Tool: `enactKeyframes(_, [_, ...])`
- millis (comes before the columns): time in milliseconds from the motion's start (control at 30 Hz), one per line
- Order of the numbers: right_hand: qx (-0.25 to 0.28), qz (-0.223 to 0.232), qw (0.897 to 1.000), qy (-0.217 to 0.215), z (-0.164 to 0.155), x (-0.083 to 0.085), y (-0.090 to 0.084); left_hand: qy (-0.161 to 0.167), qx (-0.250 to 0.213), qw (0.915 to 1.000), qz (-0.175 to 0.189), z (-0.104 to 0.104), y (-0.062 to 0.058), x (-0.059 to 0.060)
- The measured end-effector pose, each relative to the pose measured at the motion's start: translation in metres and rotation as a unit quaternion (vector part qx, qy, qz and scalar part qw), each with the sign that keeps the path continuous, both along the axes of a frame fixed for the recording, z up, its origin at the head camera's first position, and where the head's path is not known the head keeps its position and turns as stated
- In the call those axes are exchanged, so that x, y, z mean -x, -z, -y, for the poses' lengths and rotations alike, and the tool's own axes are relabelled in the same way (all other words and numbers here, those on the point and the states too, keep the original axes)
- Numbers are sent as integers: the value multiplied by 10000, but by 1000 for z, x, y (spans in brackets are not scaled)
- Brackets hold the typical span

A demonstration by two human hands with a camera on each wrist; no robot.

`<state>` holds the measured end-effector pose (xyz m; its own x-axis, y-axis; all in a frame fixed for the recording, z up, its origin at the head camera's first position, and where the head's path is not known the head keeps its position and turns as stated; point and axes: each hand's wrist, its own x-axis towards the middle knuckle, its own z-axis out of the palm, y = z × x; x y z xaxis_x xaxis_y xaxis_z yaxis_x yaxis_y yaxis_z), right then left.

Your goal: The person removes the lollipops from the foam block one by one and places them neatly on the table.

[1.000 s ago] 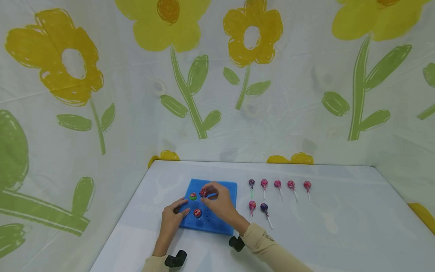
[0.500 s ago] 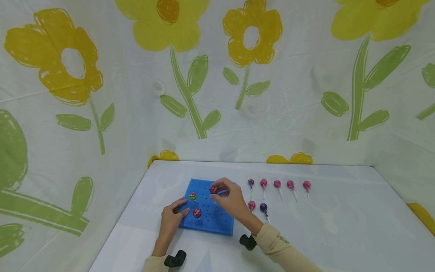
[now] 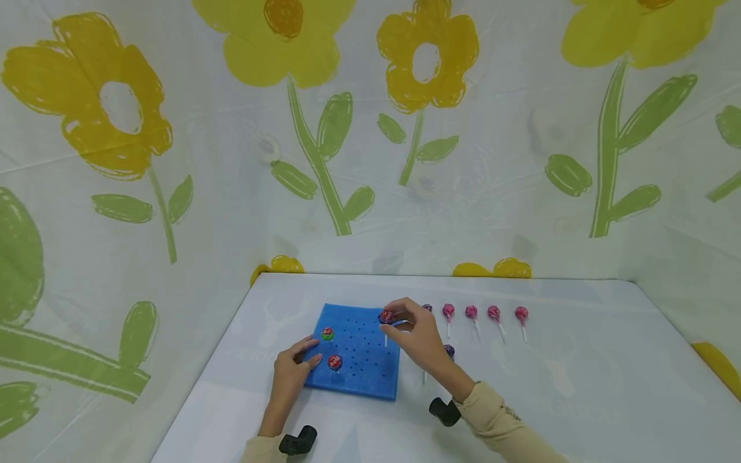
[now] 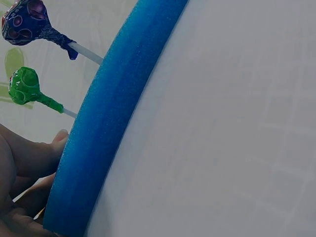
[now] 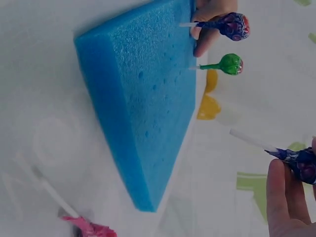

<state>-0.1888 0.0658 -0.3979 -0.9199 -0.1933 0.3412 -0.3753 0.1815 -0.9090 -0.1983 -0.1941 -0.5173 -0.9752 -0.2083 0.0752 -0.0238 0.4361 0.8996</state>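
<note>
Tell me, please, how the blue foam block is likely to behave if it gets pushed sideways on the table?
The blue foam block looks porous and thick, so it is probably light and may slide easily. That may be why the left hand rests on its edge. It would likely dent rather than crack, and the two lollipops standing in it might wobble.

Two lollipops [image 3: 331, 347] obstruct foam's [image 3: 370, 379] left
</note>
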Motion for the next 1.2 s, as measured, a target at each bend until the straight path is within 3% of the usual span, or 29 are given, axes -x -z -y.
enactKeyframes(267, [3, 27, 10000, 32, -18, -3, -3, 26, -42, 10000, 17, 3, 0, 0])
enactKeyframes(800, [-442, -159, 9966, 675, -54, -8, -7, 107, 12, 9999, 10, 3, -2, 0])
enactKeyframes(1033, [-579, -58, 9943, 893, -77, 7, 22, 113, -11, 9999, 60, 2, -1, 0])
enactKeyframes(1200, [-471, 17, 9944, 948, -90, 8, 29, 127, -39, 9999, 69, 0, -1, 1])
